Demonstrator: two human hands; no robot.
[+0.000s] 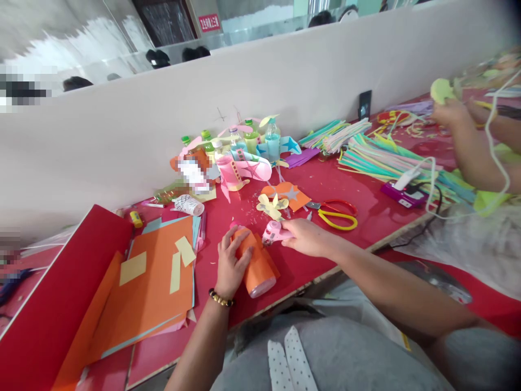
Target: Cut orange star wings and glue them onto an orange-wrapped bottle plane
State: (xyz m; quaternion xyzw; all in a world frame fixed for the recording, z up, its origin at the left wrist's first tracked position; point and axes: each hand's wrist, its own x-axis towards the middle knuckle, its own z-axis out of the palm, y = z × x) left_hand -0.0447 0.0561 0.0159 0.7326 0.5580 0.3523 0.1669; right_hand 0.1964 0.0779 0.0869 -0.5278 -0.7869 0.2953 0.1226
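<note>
A plastic bottle wrapped in orange paper lies on its side near the table's front edge. My left hand rests over it, fingers curved around its upper side and holding it down. In my right hand is a small pink tool that looks like a tape dispenser, its head close to the paper's edge on the bottle. I cannot tell whether it touches. Just behind are a pale yellow paper flower and an orange paper piece with a grey star. Scissors with red and yellow handles lie to the right.
Orange sheets with yellow strips lie at left beside a red divider. Decorated bottles stand at the back. Bundled pipe cleaners, a phone and a purple power strip are at right, near another person's hands.
</note>
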